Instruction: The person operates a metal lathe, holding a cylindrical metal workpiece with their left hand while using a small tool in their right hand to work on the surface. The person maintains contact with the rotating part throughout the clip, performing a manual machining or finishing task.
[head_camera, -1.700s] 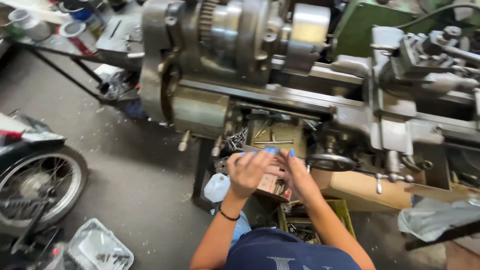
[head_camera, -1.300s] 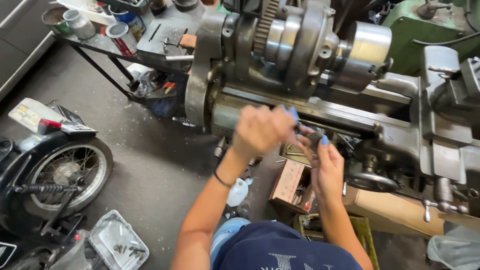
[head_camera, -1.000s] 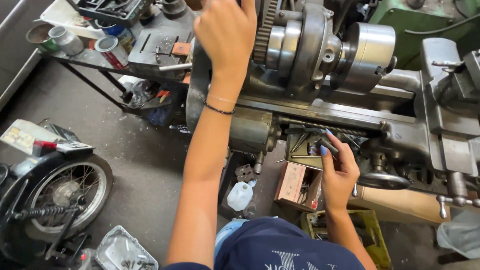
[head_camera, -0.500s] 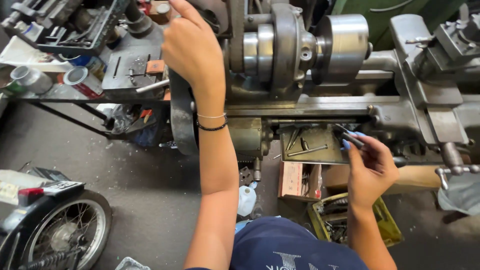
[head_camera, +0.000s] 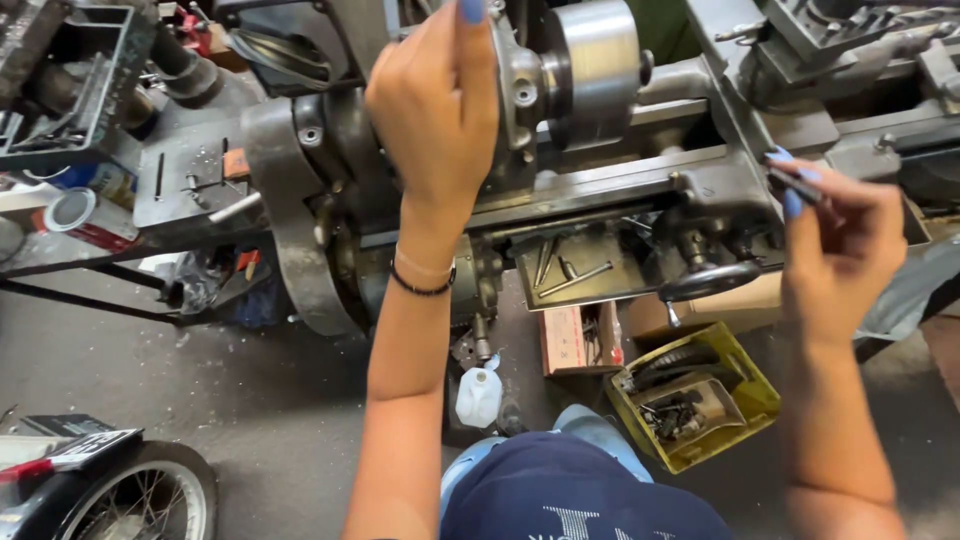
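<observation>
Two hands are at the lathe (head_camera: 600, 190), and neither shows finished work. Your left hand (head_camera: 435, 110) is raised to the headstock, just left of the bright steel chuck (head_camera: 595, 70). Its back faces the camera, the wrist is straight, and the fingers run up and out of the top edge. I cannot tell whether that grip is closed on any part of the machine or only resting against it.

Your right hand (head_camera: 840, 250) is held to the right, above the carriage handwheel (head_camera: 710, 282) and apart from it. Its grip is nearly closed: the thumb and fingertips pinch a small dark tool (head_camera: 795, 185), a slim piece whose kind I cannot make out. The tool points left towards the lathe bed and touches nothing else.

Progress, as judged from this position: nothing is visibly clamped in the chuck, no cutting is in hand, and the small tool has not yet met the machine. I judge the work to be at the setting-up stage, with the fitting or adjusting itself outstanding.

Loose rods lie in the chip tray (head_camera: 590, 265) under the bed. A yellow crate (head_camera: 745, 400) of parts and a white bottle (head_camera: 478, 397) stand on the floor near you.
</observation>
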